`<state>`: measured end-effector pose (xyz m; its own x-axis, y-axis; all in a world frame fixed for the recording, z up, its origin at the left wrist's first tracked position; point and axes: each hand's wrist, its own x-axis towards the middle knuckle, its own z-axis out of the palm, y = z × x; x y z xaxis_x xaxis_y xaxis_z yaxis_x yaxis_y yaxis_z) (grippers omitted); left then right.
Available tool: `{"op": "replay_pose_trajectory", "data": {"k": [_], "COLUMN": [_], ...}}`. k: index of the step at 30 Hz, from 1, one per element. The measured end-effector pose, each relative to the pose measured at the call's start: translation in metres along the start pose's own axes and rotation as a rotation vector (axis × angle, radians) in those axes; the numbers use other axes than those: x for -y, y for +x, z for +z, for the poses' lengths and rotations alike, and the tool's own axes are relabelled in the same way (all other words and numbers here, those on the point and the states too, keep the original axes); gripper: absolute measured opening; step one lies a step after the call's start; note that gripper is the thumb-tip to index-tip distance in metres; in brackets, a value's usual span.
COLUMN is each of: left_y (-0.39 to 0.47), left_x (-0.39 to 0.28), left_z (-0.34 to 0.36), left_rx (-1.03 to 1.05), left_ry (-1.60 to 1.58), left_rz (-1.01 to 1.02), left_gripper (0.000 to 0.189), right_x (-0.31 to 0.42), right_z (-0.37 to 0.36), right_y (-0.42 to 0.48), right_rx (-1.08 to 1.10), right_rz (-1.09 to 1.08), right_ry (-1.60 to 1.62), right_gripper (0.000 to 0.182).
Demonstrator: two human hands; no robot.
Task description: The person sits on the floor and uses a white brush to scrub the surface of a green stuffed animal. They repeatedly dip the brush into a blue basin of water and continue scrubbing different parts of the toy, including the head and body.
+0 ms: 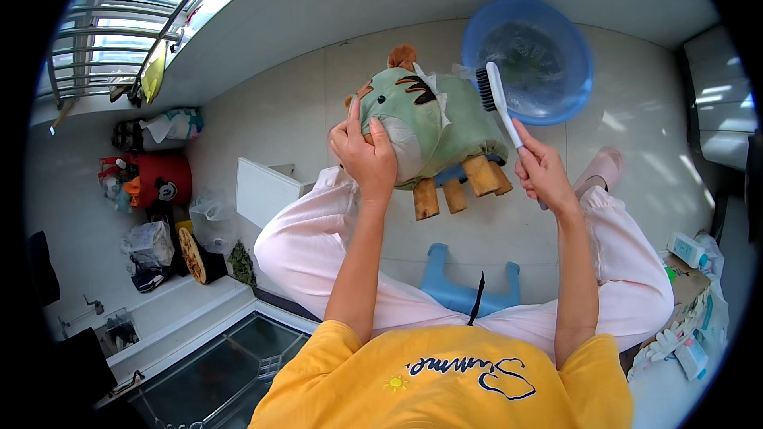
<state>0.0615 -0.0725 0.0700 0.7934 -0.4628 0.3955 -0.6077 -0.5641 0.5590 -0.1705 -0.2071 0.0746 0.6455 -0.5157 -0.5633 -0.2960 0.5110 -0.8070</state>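
Observation:
A green plush animal-shaped footstool lies tipped over on the floor before me, its stubby wooden legs pointing toward me. The face end has a black eye, dark stripes and a brown ear, with a white frill behind them. My left hand grips this end by the pale muzzle, its index finger and thumb pointing up. In my right hand is the handle of a white scrubbing brush. The brush's dark bristles face the stool's right end, near the blue basin; contact there is unclear.
Water stands in the basin by the wall. A blue plastic stool is beneath me, and a white board-like object stands by my left knee. Toys fill a red bin at left. Bottles and bags lie at right.

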Motion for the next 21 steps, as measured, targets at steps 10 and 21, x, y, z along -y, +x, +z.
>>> {"op": "replay_pose_trajectory", "data": {"k": [10,21], "left_y": [-0.040,-0.053], "left_x": [-0.013,0.012], "left_z": [0.002,-0.024], "left_rx": [0.043,0.140], "left_ry": [-0.069,-0.320], "left_rz": [0.073,0.144], "left_gripper": [0.031,0.031], "right_x": [0.016,-0.029], "right_z": [0.085,0.071], "right_y": [0.015,-0.011], "right_rx": [-0.259,-0.133], "right_rz": [-0.388,-0.267], "right_ry": [-0.614,-0.302], "right_gripper": [0.046,0.052]}}
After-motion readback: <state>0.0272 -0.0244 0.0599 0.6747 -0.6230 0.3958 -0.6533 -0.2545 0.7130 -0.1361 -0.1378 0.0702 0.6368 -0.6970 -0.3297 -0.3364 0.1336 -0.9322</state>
